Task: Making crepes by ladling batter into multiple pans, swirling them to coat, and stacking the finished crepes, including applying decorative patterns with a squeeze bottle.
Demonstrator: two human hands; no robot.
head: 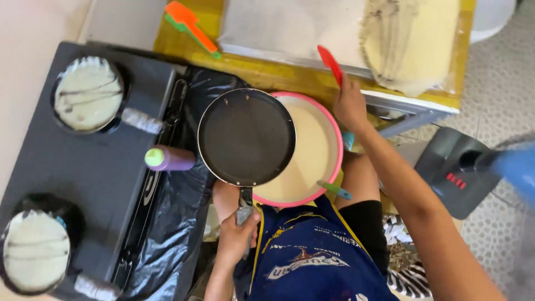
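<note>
My left hand point(237, 237) grips the pan point(246, 136) handle, closed tight; it feels light, stiff. My right hand point(350, 107) clasps a red spatula point(330, 63).

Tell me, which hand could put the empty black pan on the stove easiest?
Probably the left hand. It already grips the black pan by its handle, on the stove's side. The right hand holds a red spatula.
</note>
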